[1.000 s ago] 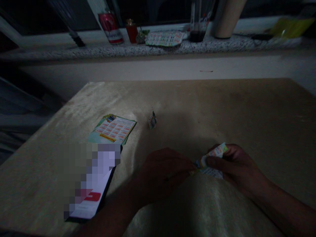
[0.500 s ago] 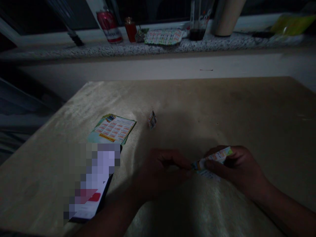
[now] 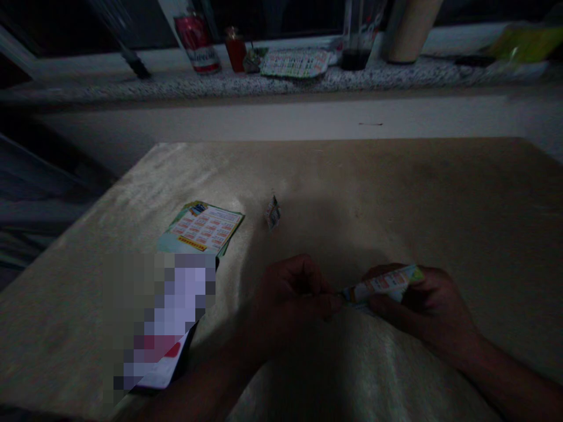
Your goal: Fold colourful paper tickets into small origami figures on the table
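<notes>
Between my hands is a folded printed card (image 3: 389,282), held above the table at the right of centre. My right hand (image 3: 433,305) grips it from the right, thumb along the lower edge and fingers behind. At its narrow left tip, my left hand (image 3: 299,293) pinches with thumb and forefinger. Beyond my left hand a small folded paper piece (image 3: 273,213) stands on the table. To the left lies a stack of printed calendar cards (image 3: 206,227), the top one showing a grid of months.
A phone (image 3: 176,328) with a lit, partly blurred screen lies on the table (image 3: 396,193) by my left forearm. Along the granite sill (image 3: 176,88) stand a red can (image 3: 197,44), a small red bottle (image 3: 236,53), a blister pack (image 3: 294,63) and a glass with dark liquid (image 3: 355,55).
My right thumb has slid down off the card's face to its lower edge, so more of the print shows. My left hand stays at the tip, its knuckles slightly raised.
</notes>
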### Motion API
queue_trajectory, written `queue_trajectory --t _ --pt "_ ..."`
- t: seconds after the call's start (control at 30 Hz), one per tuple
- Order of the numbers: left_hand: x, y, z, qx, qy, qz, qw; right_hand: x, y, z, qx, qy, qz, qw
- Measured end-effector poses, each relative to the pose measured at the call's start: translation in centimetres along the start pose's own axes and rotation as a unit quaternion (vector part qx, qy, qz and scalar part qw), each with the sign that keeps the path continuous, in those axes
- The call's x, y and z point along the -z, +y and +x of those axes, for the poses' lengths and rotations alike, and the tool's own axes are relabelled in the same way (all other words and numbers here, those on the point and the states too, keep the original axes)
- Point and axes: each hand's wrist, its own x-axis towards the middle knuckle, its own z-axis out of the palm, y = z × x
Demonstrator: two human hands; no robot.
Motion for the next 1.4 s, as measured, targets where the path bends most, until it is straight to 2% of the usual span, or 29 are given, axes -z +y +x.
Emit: queue_trajectory --t 0.17,0.33,0.47,0.53,0.63,0.73,0.83,0.93,1.1,1.2,1.4 --pt "-0.5 -0.9 -0.1 -0.054 0.038 -0.008 0.998 -1.0 0.5 0.2 0.003 -0.014 0.02 1.0" --pt "-1.1 -2.4 -0.7 -0.114 0.097 0.146 0.978 -1.7 0.3 0.7 0.093 0.041 -0.089 0.991" --pt "-1.6 -2.6 -0.8 -0.146 0.108 0.24 0.954 -1.7 0.3 0.7 0.102 0.05 -0.147 0.983" --pt "-1.8 -2.4 -0.7 -0.152 0.096 0.273 0.945 -1.7 0.3 0.7 0.092 0.047 -0.152 0.983" --pt "-1.6 -1.9 -0.5 -0.172 0.034 0.345 0.922 -1.6 0.4 0.5 0.071 0.052 -0.152 0.984" --pt "-1.1 -1.5 -0.3 -0.194 -0.016 0.368 0.909 -1.6 0.5 0.4 0.048 0.052 -0.129 0.989" --pt "-0.7 -1.3 -0.3 -0.16 -0.02 0.356 0.92 -1.8 0.7 0.3 0.038 0.045 -0.107 0.993" --pt "-0.7 -1.1 -0.3 -0.109 -0.006 0.306 0.946 -1.8 0.8 0.2 0.018 0.052 -0.097 0.994" --pt "-0.9 -0.6 0.1 -0.007 -0.028 0.23 0.973 -1.7 0.8 0.2 -0.065 0.05 -0.049 0.995" --pt "-1.0 -0.6 0.1 0.001 -0.003 0.245 0.969 -1.6 0.8 0.3 -0.095 0.054 -0.028 0.994" --pt "-1.0 -0.7 0.0 0.004 0.024 0.257 0.966 -1.6 0.7 0.5 -0.095 0.058 -0.039 0.993"
